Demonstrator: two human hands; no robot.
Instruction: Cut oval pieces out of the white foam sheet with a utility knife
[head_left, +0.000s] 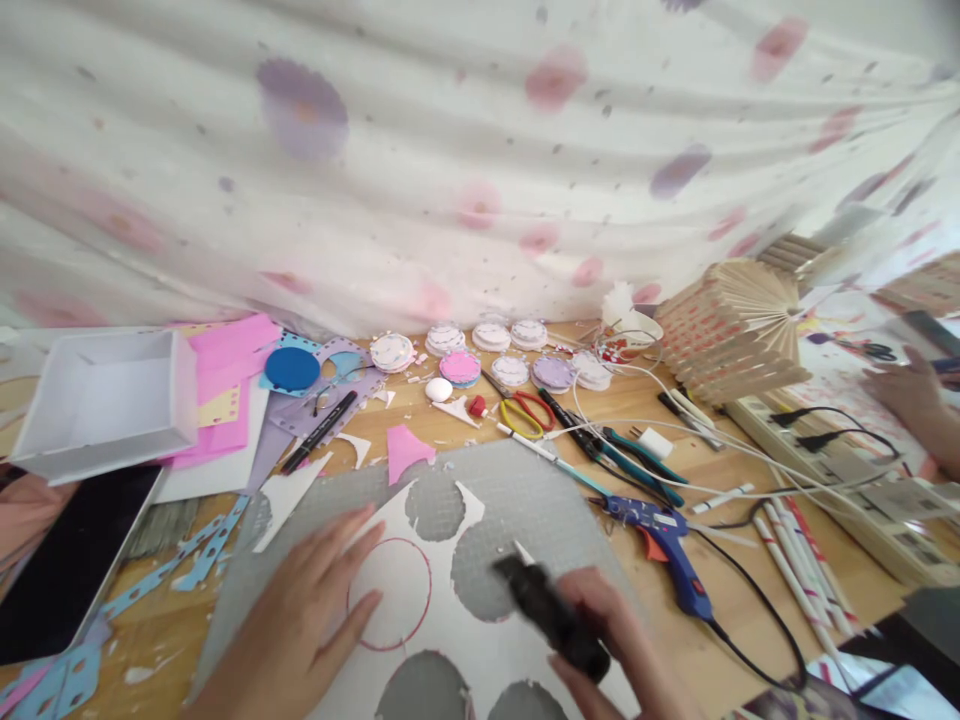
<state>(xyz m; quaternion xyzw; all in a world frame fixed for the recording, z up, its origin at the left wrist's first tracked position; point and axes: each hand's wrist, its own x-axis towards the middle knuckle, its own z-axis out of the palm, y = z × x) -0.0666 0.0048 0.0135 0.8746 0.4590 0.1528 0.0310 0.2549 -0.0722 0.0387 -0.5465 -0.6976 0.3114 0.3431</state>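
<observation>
Right hand (607,640) gripping black cutter (551,618), blade tip toward red-drawn circle (390,595) on white sheet (450,640). Left hand (315,610) spread flat, pinning sheet at table's near edge. Cutting step seems underway; next likely calls for steady tracing along line. Blue glue gun (664,545) lies right.

My wooden table (750,600) | grey cutting mat (540,500) at centre | glue gun (664,545) right of mat | white box (105,400) far left of mat | scissors (525,412) behind mat
</observation>
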